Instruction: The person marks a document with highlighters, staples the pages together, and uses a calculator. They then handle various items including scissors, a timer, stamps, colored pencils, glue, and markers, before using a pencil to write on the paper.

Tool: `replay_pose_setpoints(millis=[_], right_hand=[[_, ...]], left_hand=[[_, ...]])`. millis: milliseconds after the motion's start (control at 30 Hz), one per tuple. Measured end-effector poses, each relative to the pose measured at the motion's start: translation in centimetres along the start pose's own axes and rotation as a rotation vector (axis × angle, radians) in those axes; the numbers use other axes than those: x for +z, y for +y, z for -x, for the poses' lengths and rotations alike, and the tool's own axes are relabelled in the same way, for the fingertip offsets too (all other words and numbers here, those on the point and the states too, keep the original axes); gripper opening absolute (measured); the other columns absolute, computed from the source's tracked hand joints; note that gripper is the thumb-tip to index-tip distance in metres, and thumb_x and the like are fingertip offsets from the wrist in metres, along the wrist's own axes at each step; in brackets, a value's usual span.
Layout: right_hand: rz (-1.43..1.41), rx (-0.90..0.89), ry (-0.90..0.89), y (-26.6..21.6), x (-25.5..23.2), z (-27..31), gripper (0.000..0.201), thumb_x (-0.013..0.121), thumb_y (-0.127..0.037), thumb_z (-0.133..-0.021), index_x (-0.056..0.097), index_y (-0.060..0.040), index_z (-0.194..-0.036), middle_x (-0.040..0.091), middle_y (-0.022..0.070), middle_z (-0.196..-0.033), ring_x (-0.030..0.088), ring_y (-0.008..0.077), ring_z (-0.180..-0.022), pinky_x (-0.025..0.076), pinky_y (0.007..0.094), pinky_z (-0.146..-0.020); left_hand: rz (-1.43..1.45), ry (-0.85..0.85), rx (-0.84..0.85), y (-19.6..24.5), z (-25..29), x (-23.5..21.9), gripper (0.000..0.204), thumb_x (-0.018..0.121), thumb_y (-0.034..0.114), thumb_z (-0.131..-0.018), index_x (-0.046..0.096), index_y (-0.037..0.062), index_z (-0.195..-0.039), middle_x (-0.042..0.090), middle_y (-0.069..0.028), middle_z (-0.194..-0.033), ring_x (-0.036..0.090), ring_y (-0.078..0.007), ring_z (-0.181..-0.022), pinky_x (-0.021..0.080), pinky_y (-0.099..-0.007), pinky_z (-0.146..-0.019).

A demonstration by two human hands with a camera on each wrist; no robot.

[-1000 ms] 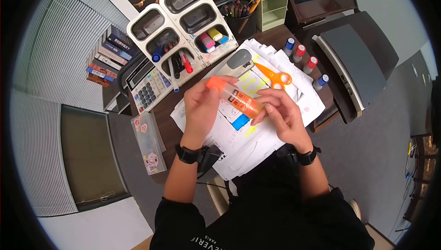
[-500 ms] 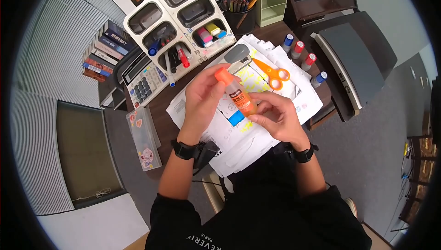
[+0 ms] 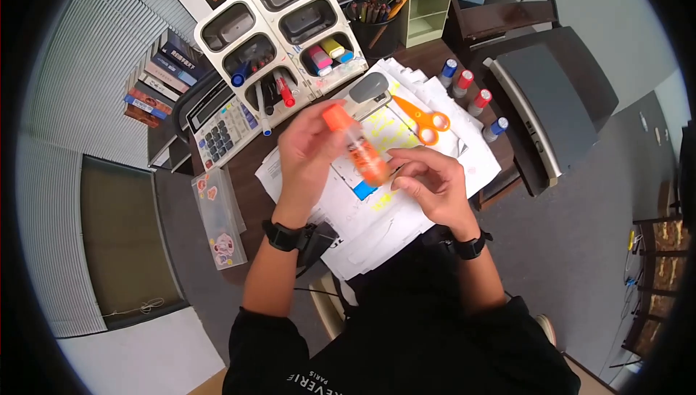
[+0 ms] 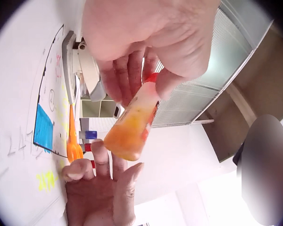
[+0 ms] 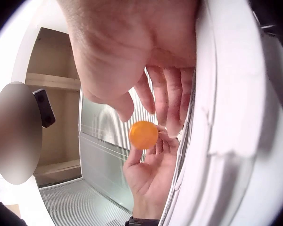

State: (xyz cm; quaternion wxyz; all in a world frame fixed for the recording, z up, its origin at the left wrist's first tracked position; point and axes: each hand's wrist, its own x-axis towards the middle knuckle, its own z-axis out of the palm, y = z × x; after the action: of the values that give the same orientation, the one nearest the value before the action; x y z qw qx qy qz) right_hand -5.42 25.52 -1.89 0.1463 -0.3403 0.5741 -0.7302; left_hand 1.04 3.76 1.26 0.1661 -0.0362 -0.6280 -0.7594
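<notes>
My left hand (image 3: 308, 155) pinches the orange cap (image 3: 336, 118) of a clear glue bottle (image 3: 366, 157) between thumb and fingers. The bottle slants over the papers, its base toward my right hand, and its label is blurred. Orange liquid (image 4: 127, 136) fills its lower part in the left wrist view. My right hand (image 3: 435, 186) is just off the base, fingers loosely bent and thumb apart from them, holding nothing. From the right wrist the round orange base (image 5: 143, 135) shows beyond the thumb tip. Under the bottle lies a sheet with a blue-coloured patch (image 3: 365, 190) and yellow marks.
Orange scissors (image 3: 424, 121) and a grey stapler (image 3: 368, 89) lie on the stacked papers (image 3: 384, 232). Several red- and blue-capped bottles (image 3: 480, 102) stand along the right. A white organizer (image 3: 308, 68) with markers, a calculator (image 3: 217, 137) and a clear stickered case (image 3: 217, 214) are at left.
Both hands held the bottle earlier; my right fingers have come off its base. Still gripped at the cap by my left hand, the bottle has tilted steeper and shifted left.
</notes>
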Motion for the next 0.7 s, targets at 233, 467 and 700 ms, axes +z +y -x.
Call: replay_pose_setpoints(millis=[233,467,700], right_hand=[[0.881,-0.091,0.208,-4.0,-2.0,-2.2,0.022,0.073,-0.004,-0.085,0.07,-0.0018,-0.106,0.069,0.0131,-0.098,0.069,0.026,-0.072,0.055,0.0344,-0.067],[1.246,0.14,-0.045,-4.0,-3.9,-4.4,0.033,0.077,-0.016,-0.081,0.072,-0.0031,-0.11,0.071,0.0179,-0.09,0.069,0.0371,-0.08,0.055,0.0432,-0.072],[0.883,0.222,0.007,-3.9,-4.6,-3.3,0.037,0.072,-0.002,-0.08,0.068,0.0019,-0.117,0.074,0.0158,-0.082,0.072,0.0192,-0.069,0.055,0.0279,-0.063]], left_hand=[[0.152,0.214,0.043,-1.0,-0.2,-1.1,0.04,0.057,0.019,-0.102,0.054,-0.0032,-0.135,0.067,-0.0105,-0.108,0.065,-0.0182,-0.094,0.053,-0.0341,-0.083],[0.224,0.13,0.025,-0.8,-0.4,-0.7,0.042,0.056,0.021,-0.102,0.054,-0.0044,-0.135,0.067,-0.0131,-0.101,0.065,-0.0209,-0.09,0.053,-0.0352,-0.081],[0.369,0.092,0.003,-0.8,-0.5,-1.2,0.037,0.059,0.013,-0.1,0.056,-0.0054,-0.132,0.067,-0.0138,-0.121,0.067,-0.021,-0.105,0.053,-0.0342,-0.093]])
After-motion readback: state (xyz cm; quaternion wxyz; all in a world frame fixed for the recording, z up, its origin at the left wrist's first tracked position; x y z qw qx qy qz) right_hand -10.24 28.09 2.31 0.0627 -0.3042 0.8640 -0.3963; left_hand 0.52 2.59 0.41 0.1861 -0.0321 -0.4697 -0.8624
